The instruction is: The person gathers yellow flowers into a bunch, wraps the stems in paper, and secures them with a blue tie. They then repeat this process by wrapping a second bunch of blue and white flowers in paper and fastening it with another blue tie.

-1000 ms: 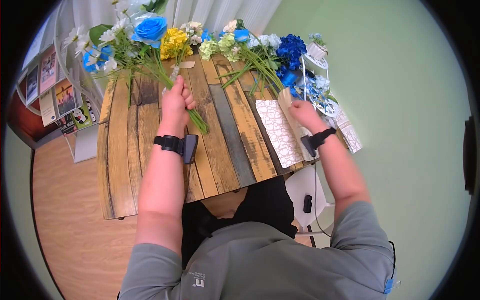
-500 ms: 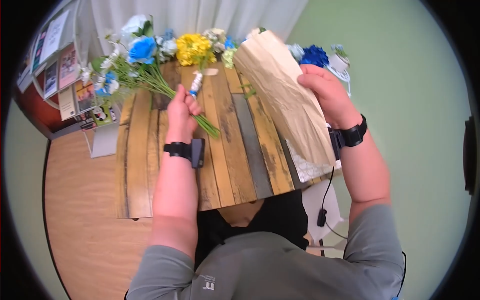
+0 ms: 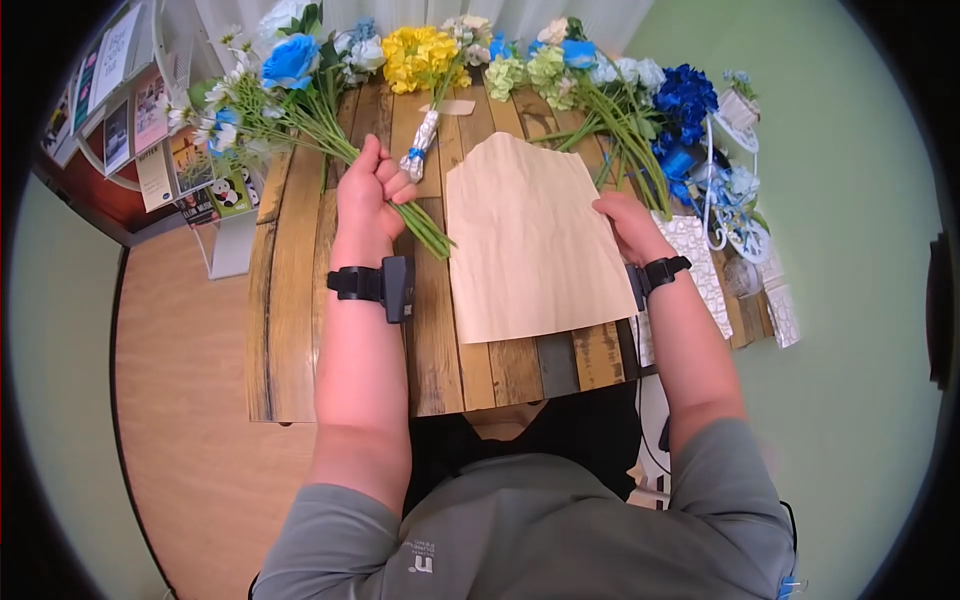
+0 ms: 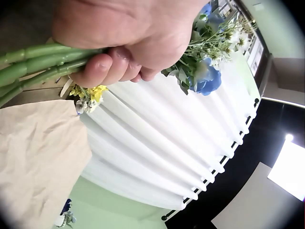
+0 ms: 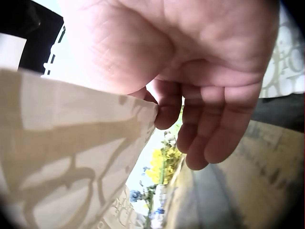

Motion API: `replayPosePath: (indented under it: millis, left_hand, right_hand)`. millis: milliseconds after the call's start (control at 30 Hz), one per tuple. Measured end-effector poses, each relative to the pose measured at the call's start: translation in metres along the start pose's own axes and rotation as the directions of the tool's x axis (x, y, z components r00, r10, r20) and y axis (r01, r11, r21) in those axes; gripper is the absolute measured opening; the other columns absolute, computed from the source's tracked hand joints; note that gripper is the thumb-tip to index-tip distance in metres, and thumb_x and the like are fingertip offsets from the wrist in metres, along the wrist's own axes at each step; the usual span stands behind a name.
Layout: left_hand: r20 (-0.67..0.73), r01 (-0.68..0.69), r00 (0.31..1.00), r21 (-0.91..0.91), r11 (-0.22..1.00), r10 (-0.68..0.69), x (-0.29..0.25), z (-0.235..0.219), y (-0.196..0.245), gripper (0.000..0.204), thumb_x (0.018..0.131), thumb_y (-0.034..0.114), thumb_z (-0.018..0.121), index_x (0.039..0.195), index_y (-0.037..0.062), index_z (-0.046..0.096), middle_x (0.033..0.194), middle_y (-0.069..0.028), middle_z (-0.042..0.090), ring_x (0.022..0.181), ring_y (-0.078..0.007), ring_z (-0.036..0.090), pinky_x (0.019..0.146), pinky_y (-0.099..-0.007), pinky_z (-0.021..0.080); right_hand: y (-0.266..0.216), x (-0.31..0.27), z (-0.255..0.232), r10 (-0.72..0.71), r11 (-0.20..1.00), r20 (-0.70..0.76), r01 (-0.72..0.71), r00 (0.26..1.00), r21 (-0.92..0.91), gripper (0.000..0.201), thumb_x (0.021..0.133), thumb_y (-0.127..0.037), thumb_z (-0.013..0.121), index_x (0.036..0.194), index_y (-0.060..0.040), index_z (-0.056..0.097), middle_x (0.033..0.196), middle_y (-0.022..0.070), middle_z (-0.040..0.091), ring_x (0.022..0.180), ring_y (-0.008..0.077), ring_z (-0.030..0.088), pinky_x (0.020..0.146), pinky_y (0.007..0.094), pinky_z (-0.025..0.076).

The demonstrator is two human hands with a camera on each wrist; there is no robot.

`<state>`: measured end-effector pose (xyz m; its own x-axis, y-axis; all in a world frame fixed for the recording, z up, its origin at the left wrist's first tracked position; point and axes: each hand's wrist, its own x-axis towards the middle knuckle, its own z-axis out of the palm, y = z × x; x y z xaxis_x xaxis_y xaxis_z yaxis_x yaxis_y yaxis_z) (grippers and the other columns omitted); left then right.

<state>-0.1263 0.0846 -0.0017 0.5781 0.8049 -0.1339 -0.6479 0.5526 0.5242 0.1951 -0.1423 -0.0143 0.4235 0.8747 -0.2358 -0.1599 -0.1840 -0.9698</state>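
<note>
In the head view my left hand grips a bundle of green stems whose blue rose and white flowers fan out to the upper left. The left wrist view shows curled fingers round those stems. My right hand pinches the right edge of a brown paper sheet, spread over the middle of the table. Seen from the right wrist, thumb and forefinger hold the corner of the paper, whose near side carries printed letters; the other fingers of that hand hang loosely bent.
Yellow flowers, a white-wrapped stem, pale green flowers and dark blue flowers lie along the table's back. Patterned paper lies at the right by a white wire stand. A magazine rack stands left.
My right hand has lifted the brown paper from the right side, swung it up and brought it lower over the table's middle, its plain face showing. The left hand still grips the stems.
</note>
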Motion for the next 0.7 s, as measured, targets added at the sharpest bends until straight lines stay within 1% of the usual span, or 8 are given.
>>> replayPosePath:
  millis: [33, 67, 233, 367, 467, 567, 633, 700]
  left_hand:
    - [0.018, 0.003, 1.000, -0.007, 1.000, -0.003, 0.000, 0.000, 0.002, 0.032, 0.108, 0.034, 0.049, 0.083, 0.0135, 0.046, 0.056, 0.0062, 0.025, 0.045, -0.0085, 0.020, 0.043, -0.0273, 0.022]
    - [0.040, 0.003, 0.999, -0.013, 1.000, -0.002, 0.002, 0.000, 0.005, 0.032, 0.107, 0.034, 0.049, 0.083, 0.0134, 0.046, 0.056, 0.0061, 0.025, 0.045, -0.0084, 0.021, 0.043, -0.0272, 0.022]
    - [0.083, 0.060, 0.995, -0.034, 0.998, -0.057, 0.001, -0.006, 0.012, 0.032, 0.108, 0.034, 0.048, 0.085, 0.0124, 0.050, 0.057, 0.0061, 0.026, 0.045, -0.0084, 0.022, 0.042, -0.0261, 0.022]
    - [0.095, 0.105, 0.990, 0.007, 0.994, -0.105, 0.001, -0.003, 0.006, 0.030, 0.108, 0.033, 0.049, 0.086, 0.0124, 0.051, 0.057, 0.0063, 0.025, 0.045, -0.0081, 0.022, 0.042, -0.0255, 0.022]
    - [0.107, 0.152, 0.982, 0.049, 0.987, -0.156, 0.003, 0.007, -0.005, 0.030, 0.108, 0.033, 0.048, 0.089, 0.0106, 0.053, 0.057, 0.0072, 0.024, 0.045, -0.0071, 0.021, 0.041, -0.0248, 0.022]
    - [0.057, 0.194, 0.976, 0.205, 0.960, -0.209, 0.000, 0.019, -0.025, 0.029, 0.108, 0.033, 0.049, 0.089, 0.0109, 0.054, 0.057, 0.0076, 0.023, 0.044, -0.0064, 0.020, 0.041, -0.0241, 0.020]
    - [0.049, 0.224, 0.969, 0.233, 0.946, -0.242, -0.001, 0.024, -0.038, 0.029, 0.107, 0.033, 0.049, 0.089, 0.0114, 0.054, 0.057, 0.0078, 0.024, 0.045, -0.0063, 0.021, 0.041, -0.0240, 0.020]
    - [0.033, 0.275, 0.955, 0.270, 0.923, -0.294, -0.005, 0.030, -0.049, 0.026, 0.107, 0.032, 0.050, 0.090, 0.0128, 0.055, 0.058, 0.0082, 0.025, 0.045, -0.0061, 0.022, 0.041, -0.0239, 0.020]
  right_hand:
    - [0.005, 0.000, 0.003, -0.031, 0.996, 0.005, 0.032, 0.999, -0.077, 0.015, 0.093, -0.015, 0.062, 0.091, -0.0010, 0.064, 0.088, 0.0033, 0.065, 0.078, 0.0121, 0.060, 0.072, 0.0278, 0.049]
    - [0.009, 0.004, 0.004, -0.022, 0.998, 0.005, 0.022, 1.000, -0.063, 0.015, 0.093, -0.015, 0.062, 0.091, -0.0010, 0.064, 0.088, 0.0033, 0.065, 0.078, 0.0121, 0.060, 0.072, 0.0278, 0.049]
    - [0.019, 0.014, -0.002, -0.003, 0.943, -0.016, -0.003, 1.000, -0.332, 0.018, 0.093, -0.019, 0.064, 0.084, -0.0030, 0.063, 0.077, -0.0032, 0.060, 0.070, 0.0073, 0.053, 0.065, 0.0251, 0.044]
    - [0.033, 0.020, -0.014, -0.010, 0.933, -0.008, 0.007, 1.000, -0.360, 0.018, 0.093, -0.020, 0.064, 0.084, -0.0037, 0.064, 0.076, -0.0039, 0.058, 0.069, 0.0063, 0.051, 0.063, 0.0252, 0.041]
    - [0.033, 0.021, -0.013, -0.084, 0.916, -0.014, 0.072, 0.996, -0.395, 0.022, 0.090, -0.022, 0.065, 0.079, -0.0022, 0.063, 0.069, -0.0025, 0.057, 0.067, 0.0086, 0.050, 0.060, 0.0290, 0.042]
    - [0.030, 0.021, -0.014, -0.110, 0.917, -0.008, 0.098, 0.994, -0.385, 0.023, 0.089, -0.021, 0.064, 0.080, 0.0006, 0.063, 0.069, 0.0013, 0.058, 0.067, 0.0106, 0.052, 0.061, 0.0303, 0.043]
    - [0.025, 0.019, -0.014, -0.168, 0.830, 0.028, 0.157, 0.985, -0.535, 0.022, 0.087, -0.019, 0.063, 0.082, 0.0024, 0.064, 0.070, 0.0064, 0.061, 0.068, 0.0137, 0.055, 0.064, 0.0313, 0.045]
    - [0.026, 0.019, -0.016, -0.177, 0.844, 0.032, 0.168, 0.984, -0.509, 0.021, 0.085, -0.018, 0.063, 0.083, 0.0030, 0.065, 0.069, 0.0086, 0.061, 0.066, 0.0156, 0.056, 0.063, 0.0324, 0.046]
